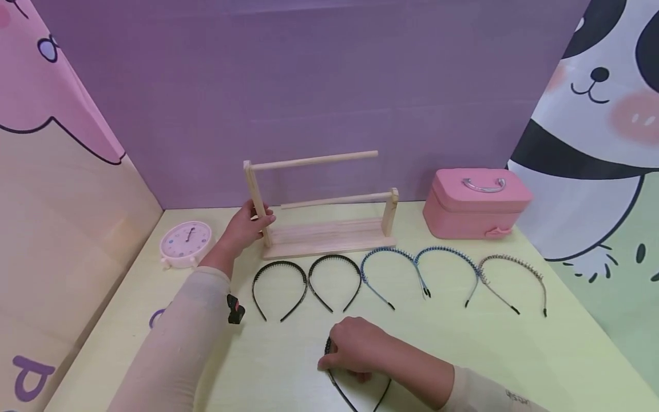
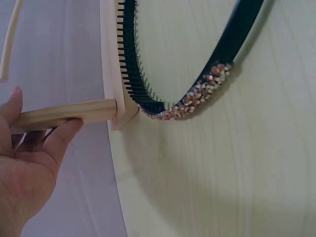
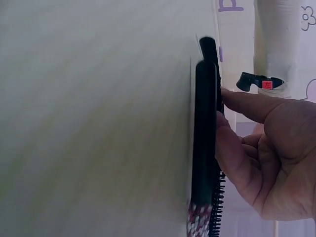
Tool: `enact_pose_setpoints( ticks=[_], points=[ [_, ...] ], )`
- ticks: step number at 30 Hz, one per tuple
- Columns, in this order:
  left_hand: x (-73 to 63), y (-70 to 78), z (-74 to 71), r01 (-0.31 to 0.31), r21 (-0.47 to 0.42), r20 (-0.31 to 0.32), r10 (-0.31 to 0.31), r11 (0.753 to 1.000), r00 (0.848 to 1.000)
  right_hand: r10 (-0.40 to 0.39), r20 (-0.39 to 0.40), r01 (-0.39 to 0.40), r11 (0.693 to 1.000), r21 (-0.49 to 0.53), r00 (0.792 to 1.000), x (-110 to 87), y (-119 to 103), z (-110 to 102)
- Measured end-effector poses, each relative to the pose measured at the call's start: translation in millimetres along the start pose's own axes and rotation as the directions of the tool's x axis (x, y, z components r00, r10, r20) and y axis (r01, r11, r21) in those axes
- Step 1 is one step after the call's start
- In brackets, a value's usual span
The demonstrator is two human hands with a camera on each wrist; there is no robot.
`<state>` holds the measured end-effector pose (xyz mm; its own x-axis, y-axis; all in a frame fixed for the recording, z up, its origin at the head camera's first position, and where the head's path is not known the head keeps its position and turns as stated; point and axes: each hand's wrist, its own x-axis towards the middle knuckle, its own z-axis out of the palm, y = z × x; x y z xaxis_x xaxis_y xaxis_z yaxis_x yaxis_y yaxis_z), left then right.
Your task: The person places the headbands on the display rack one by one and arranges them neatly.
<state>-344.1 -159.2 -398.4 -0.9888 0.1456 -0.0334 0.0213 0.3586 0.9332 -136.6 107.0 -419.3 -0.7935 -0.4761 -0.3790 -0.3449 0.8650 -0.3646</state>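
Observation:
A light wooden rack (image 1: 329, 233) with two dowel rods stands at the back of the table. My left hand (image 1: 246, 229) grips its left upright (image 1: 254, 189); thumb and fingers wrap the post (image 2: 64, 114) in the left wrist view. Near the front edge, my right hand (image 1: 362, 346) pinches a black headband (image 1: 341, 391), its fingers hiding part of the band. In the right wrist view this headband (image 3: 203, 143) shows a beaded section and small comb teeth. Two black headbands, one left (image 1: 280, 264) and one right (image 1: 334, 257), lie just before the rack.
Right of the black headbands lie two blue headbands (image 1: 383, 249) and a pinkish-brown one (image 1: 515, 260). A pink case (image 1: 476, 206) with a silver handle stands back right. The pink clock (image 1: 185, 243) lies left of my left arm. A purple wall (image 1: 329, 86) closes the back.

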Motion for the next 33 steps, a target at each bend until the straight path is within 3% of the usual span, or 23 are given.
enact_pose_setpoints(
  ticks=[4, 9, 15, 20, 25, 30, 33],
  points=[
    [-1.4, 1.8, 1.0, 0.007, -0.013, 0.002, -0.007, 1.000, 1.000, 0.022, 0.037, -0.022, 1.000, -0.001, 0.999, -2.2, 1.0, -1.6],
    [0.7, 0.8, 0.8, 0.003, -0.016, 0.010, -0.003, 1.000, 1.000, -0.015, 0.058, 0.014, 1.000, 0.008, 0.998, -11.1, 7.5, -4.4],
    [3.2, -3.0, -0.8, -0.001, -0.014, 0.008, 0.001, 1.000, 1.000, -0.079, 0.011, 0.076, 0.987, 0.143, 0.997, -31.2, 16.7, -27.8],
    [2.2, -2.5, -0.5, -0.001, -0.010, 0.009, 0.001, 1.000, 1.000, -0.116, -0.095, 0.134, 0.968, 0.212, 0.989, -47.8, 25.8, -61.3],
    [0.8, -1.6, 0.8, -0.003, -0.009, 0.003, 0.003, 1.000, 1.000, -0.095, -0.229, 0.149, 0.961, 0.232, 0.969, -59.2, 39.6, -94.5],
    [0.1, -1.2, 1.2, -0.014, -0.002, -0.010, 0.014, 1.000, 1.000, -0.016, -0.345, 0.119, 0.952, 0.281, 0.938, -65.3, 54.7, -124.7],
    [-0.2, -1.7, 0.7, -0.010, -0.001, -0.020, 0.010, 1.000, 1.000, 0.019, -0.423, 0.119, 0.948, 0.296, 0.906, -66.0, 63.2, -140.1]
  ],
)
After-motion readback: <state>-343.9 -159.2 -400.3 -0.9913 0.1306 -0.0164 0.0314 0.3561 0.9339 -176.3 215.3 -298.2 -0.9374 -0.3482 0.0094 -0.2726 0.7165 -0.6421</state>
